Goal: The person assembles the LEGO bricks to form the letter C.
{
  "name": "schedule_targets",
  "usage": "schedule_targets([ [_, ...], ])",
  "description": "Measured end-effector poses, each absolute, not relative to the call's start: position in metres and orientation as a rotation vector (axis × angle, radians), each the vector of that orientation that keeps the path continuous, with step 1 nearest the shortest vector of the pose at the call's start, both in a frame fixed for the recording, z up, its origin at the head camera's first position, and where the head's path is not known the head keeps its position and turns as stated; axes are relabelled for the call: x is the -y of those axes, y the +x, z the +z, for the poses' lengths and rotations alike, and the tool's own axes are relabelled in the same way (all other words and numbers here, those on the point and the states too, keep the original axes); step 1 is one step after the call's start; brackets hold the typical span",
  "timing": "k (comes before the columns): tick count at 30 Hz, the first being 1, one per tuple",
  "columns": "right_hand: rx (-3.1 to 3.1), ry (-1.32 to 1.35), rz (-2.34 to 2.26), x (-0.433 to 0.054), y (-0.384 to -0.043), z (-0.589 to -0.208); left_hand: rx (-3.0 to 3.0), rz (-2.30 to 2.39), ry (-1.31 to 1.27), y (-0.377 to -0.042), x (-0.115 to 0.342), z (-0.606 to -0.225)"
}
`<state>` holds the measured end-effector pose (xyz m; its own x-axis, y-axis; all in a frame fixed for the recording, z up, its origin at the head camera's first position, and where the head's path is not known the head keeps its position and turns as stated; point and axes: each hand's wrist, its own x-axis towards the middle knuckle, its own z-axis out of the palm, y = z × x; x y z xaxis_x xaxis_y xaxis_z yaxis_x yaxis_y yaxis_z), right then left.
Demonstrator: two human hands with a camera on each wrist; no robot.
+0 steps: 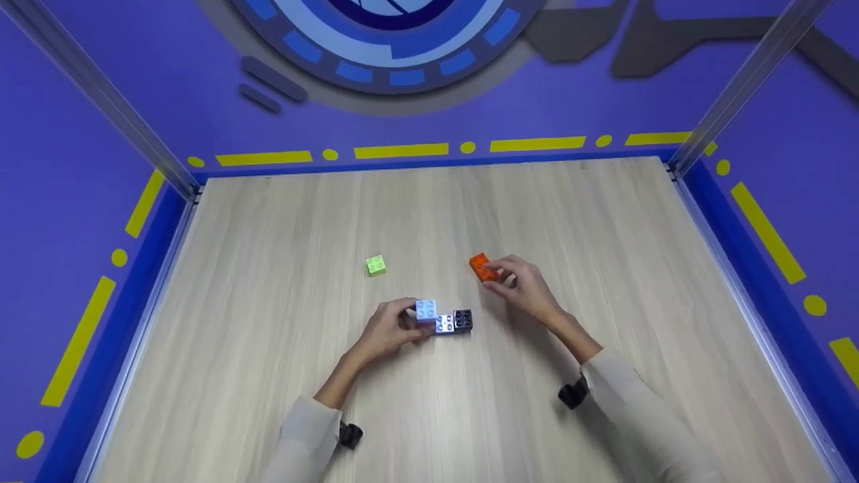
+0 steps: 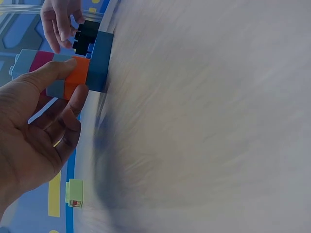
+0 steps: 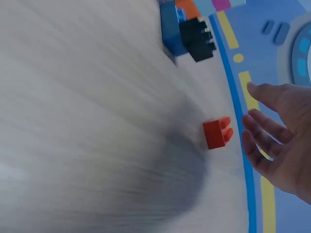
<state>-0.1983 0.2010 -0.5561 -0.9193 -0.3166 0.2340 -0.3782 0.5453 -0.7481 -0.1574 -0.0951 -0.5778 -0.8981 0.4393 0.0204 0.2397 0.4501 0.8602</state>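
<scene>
In the head view my left hand [image 1: 386, 332] grips a tower of toy building bricks, topped by a light blue brick [image 1: 425, 310]. The left wrist view shows its layers: light blue, magenta, light blue, then an orange brick [image 2: 77, 77] pinched between thumb and finger. Under them a long dark blue brick [image 2: 101, 60] forms the base, and a black brick [image 2: 87, 36] sits on its other end. My right hand [image 1: 527, 288] hovers just over a red-orange brick [image 1: 478, 267] on the table. Its fingers stand apart from that brick [image 3: 214, 135] in the right wrist view.
A light green brick [image 1: 376, 265] lies on the wooden table [image 1: 268, 282], farther back and left of the tower. Blue-purple panels [image 1: 429, 127] with yellow markings enclose the table at the back and both sides.
</scene>
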Motion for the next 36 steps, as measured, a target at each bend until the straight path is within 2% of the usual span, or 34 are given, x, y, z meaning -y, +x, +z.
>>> schedule_targets([
  [7, 2.782, 0.367, 1.231, -0.198, -0.217, -0.571, -2.498, 1.454, 0.597, -0.156, 0.096, -0.579],
  [14, 2.898, 0.262, 1.192, -0.194, -0.222, -0.579, -2.504, 1.449, 0.618, -0.155, 0.094, -0.580],
  [36, 2.925, 0.302, 1.048, -0.181, -0.222, -0.589, -2.538, 1.383, 0.609, -0.156, 0.095, -0.578],
])
